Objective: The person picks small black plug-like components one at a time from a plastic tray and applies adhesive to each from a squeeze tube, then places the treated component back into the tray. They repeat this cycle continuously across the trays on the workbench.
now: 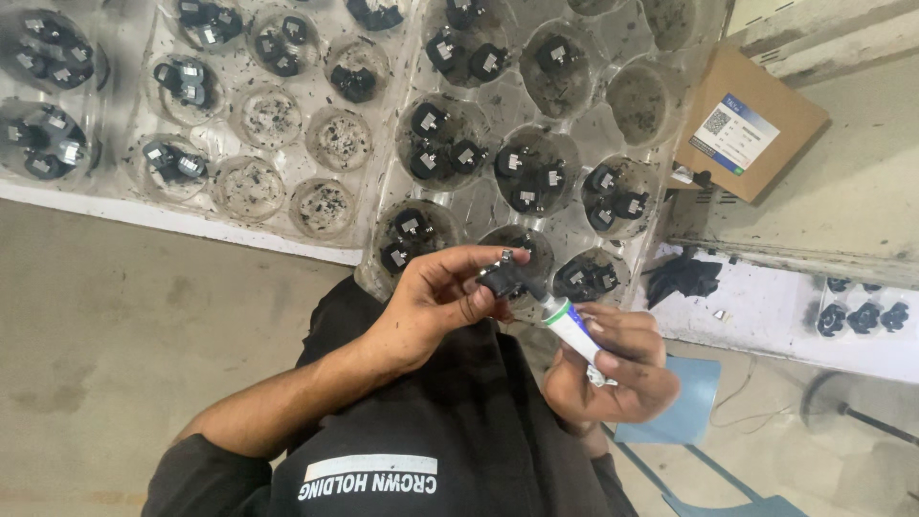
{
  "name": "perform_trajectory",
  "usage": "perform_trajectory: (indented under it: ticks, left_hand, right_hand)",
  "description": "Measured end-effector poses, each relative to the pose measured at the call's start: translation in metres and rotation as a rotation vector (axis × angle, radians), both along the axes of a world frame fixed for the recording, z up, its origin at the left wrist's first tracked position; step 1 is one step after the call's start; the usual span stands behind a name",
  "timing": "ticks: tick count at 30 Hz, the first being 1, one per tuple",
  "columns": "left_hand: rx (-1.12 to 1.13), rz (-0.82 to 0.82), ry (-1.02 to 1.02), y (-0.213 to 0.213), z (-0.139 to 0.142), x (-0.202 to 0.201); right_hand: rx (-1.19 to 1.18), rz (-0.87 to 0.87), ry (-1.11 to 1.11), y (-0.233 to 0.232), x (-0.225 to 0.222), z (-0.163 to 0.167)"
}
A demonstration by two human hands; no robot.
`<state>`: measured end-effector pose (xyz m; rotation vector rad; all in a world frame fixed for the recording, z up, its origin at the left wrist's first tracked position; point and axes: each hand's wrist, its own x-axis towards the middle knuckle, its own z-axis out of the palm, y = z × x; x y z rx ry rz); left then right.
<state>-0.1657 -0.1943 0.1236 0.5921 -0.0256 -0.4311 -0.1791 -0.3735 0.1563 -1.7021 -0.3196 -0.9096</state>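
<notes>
I judge I'm gluing: left hand (436, 297) pinches the small black part (504, 278), right hand (613, 369) grips the tube (571, 325), whose nozzle needs steady aim next.

Assembly workshop: clear cup trays (383, 206) of small black parts (429, 144)
</notes>
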Motion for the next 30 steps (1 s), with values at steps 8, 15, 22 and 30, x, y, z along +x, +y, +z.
perform_trajectory:
  ticks: [8, 15, 22, 30]
  left_hand:
    - [0.011, -0.032, -0.039, 0.001, -0.004, -0.001]
    - [0.011, -0.037, 0.015, 0.001, -0.002, 0.002]
    - [0.029, -0.069, 0.003, -0.002, 0.002, 0.001]
    - [0.03, -0.083, 0.023, -0.015, 0.011, 0.005]
  right_hand:
    - [-0.141, 0.036, 0.053, 0.0, 0.001, 0.005]
    - [-0.069, 0.035, 0.039, -0.003, 0.004, 0.001]
    - [-0.009, 0.061, 0.081, -0.012, -0.001, -0.001]
    - [-0.046, 0.084, 0.084, -0.03, 0.002, 0.003]
